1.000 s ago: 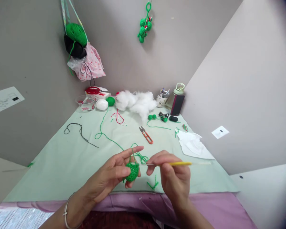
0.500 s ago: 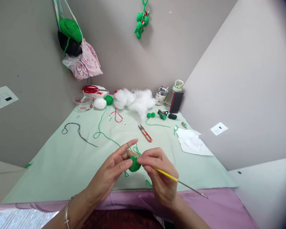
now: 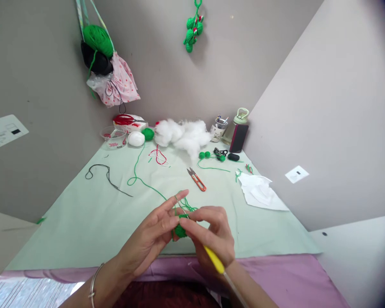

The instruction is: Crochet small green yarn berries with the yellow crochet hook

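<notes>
Between my two hands is a small round green crochet piece [image 3: 180,231]. My left hand [image 3: 155,233] pinches it from the left, thumb in front, with the index finger stretched out and green yarn [image 3: 154,188] running over it. In my right hand [image 3: 213,235] is a crochet hook [image 3: 214,259] with a yellow grip; its thin metal tip points up and left beside the left index finger, above the piece. My right fingertips also touch the edge of the crochet piece. Loose green strands bunch just behind the piece.
Orange thread snips [image 3: 196,179] lie beyond my hands. Farther back are white stuffing [image 3: 183,136], a green yarn ball [image 3: 148,134], a white ball [image 3: 136,138], a phone [image 3: 239,138] against a bottle [image 3: 230,133], and small green balls [image 3: 204,155]. White cloth [image 3: 259,191] lies right.
The hook has swung steeper, its yellow grip now pointing down toward me and its tip rising past the piece. My right hand has turned, and the crochet piece sits slightly lower.
</notes>
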The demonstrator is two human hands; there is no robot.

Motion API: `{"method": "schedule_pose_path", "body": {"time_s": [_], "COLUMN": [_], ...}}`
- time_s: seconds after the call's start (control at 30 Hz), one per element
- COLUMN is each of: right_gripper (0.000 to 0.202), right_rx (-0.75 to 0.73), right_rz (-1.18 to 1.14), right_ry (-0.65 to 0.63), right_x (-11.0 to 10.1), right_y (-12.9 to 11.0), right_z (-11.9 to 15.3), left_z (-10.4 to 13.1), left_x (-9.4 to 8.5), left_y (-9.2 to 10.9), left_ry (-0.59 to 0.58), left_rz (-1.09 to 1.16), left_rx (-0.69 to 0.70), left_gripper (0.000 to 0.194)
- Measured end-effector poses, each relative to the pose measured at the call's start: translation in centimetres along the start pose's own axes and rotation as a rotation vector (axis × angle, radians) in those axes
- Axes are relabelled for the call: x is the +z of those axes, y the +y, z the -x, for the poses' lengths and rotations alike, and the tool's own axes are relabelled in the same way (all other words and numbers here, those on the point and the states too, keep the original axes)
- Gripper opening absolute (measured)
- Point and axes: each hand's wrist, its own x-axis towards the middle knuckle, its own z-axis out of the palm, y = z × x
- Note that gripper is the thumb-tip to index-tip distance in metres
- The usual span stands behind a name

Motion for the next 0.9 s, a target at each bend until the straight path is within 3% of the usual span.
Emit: {"method": "schedule_pose_path", "body": {"time_s": [0.13, 0.5, 0.9], "right_gripper": [0.027, 0.022, 0.02], "right_rx": [0.287, 0.761, 0.726], "right_rz": [-0.404, -0.907, -0.966], "right_ry": [-0.027, 0.092, 0.082], "right_x": [-0.5, -1.0, -1.2], "right_y": [0.0, 1.1, 0.5], "right_z": [-1.1, -2.5, -2.9], "left_z": [-0.1, -0.5, -0.3], "left_x": [-0.2, -0.5, -0.6], "left_y": [0.6, 0.6, 0.9], "left_ry": [-0.04, -0.078, -0.175], "left_rz": [0.113, 0.067, 0.057], "left_rx": [-0.031, -0.014, -0.006], "left_gripper": [0.051, 0.043, 0.041]}}
